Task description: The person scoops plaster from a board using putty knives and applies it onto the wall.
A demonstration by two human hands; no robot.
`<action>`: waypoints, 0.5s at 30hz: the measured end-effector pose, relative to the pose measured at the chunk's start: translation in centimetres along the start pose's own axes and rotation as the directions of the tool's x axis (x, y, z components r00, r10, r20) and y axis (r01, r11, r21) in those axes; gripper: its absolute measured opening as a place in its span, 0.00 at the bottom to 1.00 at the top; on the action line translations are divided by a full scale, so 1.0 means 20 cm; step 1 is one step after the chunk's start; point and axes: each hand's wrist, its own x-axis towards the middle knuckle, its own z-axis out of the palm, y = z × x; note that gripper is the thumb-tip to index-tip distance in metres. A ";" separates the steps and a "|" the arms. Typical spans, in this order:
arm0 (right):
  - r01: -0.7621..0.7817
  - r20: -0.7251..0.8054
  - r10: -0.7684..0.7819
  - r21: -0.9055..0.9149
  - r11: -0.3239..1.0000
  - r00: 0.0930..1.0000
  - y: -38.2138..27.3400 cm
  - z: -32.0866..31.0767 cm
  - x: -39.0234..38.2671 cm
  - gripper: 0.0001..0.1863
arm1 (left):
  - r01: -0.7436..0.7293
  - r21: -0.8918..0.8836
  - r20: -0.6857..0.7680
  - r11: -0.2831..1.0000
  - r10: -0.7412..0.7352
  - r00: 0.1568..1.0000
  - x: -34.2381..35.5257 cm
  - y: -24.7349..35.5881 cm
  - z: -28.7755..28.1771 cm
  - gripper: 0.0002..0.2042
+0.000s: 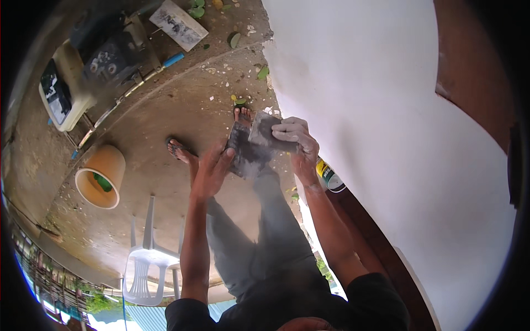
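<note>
My left hand (211,168) is closed on the edge of a dark, dusty sheet of sandpaper (241,154), its thumb along the near side. My right hand (298,139), coated in pale dust, grips a grey, dust-covered piece of sandpaper (261,129) with the fingers folded over its top. The two pieces meet and partly overlap in front of my legs, above my right foot. Whitish dust lies on the lower part of the dark sheet. Whether the right-hand piece is folded or wrapped on a block I cannot tell.
A white wall (359,99) rises close on my right, with a can (329,175) near its foot. At left stand an orange bucket (102,171) and a white plastic chair (150,262). Farther off lie a flat board (179,25), a blue-ended pole (172,60) and scattered leaves.
</note>
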 end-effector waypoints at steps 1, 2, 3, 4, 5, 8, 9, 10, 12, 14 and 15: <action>-0.069 -0.080 0.068 -0.007 0.998 0.995 0.13 -0.01 -0.02 0.15 | 0.042 0.062 0.064 0.997 -0.046 0.997 0.01 0.01 0.01 0.20; -0.090 -0.087 0.088 -0.013 0.996 0.992 0.31 -0.02 -0.07 0.15 | 0.057 0.060 0.081 0.997 -0.062 0.995 0.04 -0.01 0.03 0.20; -0.290 -0.128 0.284 -0.029 0.957 0.950 0.52 -0.01 -0.11 0.15 | 0.092 0.049 0.125 0.995 -0.097 0.987 0.07 -0.04 0.03 0.18; -0.481 -0.168 0.468 -0.042 0.876 0.867 0.71 0.00 -0.13 0.17 | 0.130 0.034 0.169 0.991 -0.134 0.977 0.12 -0.11 0.04 0.17; -0.498 -0.159 0.487 -0.036 0.867 0.859 0.83 0.04 -0.11 0.17 | 0.152 0.036 0.166 0.988 -0.156 0.974 0.16 -0.19 0.03 0.17; -0.390 -0.345 0.221 -0.567 0.725 0.912 1.39 0.13 -0.09 0.17 | 0.207 0.046 0.136 0.977 -0.211 0.968 0.30 -0.47 0.03 0.15; -0.322 -0.328 0.101 -0.742 0.588 0.939 1.66 0.09 -0.11 0.19 | 0.176 0.091 0.101 0.980 -0.185 0.977 0.35 -0.57 0.07 0.15; -0.288 -0.305 0.080 -0.734 0.615 0.949 1.82 0.11 -0.06 0.17 | 0.186 0.119 0.082 0.975 -0.197 0.977 0.36 -0.68 0.07 0.15; -0.421 -0.340 0.260 -0.599 0.681 0.904 2.02 0.18 0.08 0.11 | 0.331 0.077 0.065 0.941 -0.336 0.940 0.33 -0.94 0.04 0.15; -0.382 -0.321 0.221 -0.633 0.673 0.921 2.25 0.19 0.18 0.10 | 0.467 -0.001 0.097 0.884 -0.465 0.880 0.32 -1.11 0.03 0.16; -0.402 -0.320 0.247 -0.651 0.643 0.914 2.33 0.20 0.21 0.10 | 0.510 -0.053 0.103 0.858 -0.504 0.858 0.32 -1.18 0.05 0.16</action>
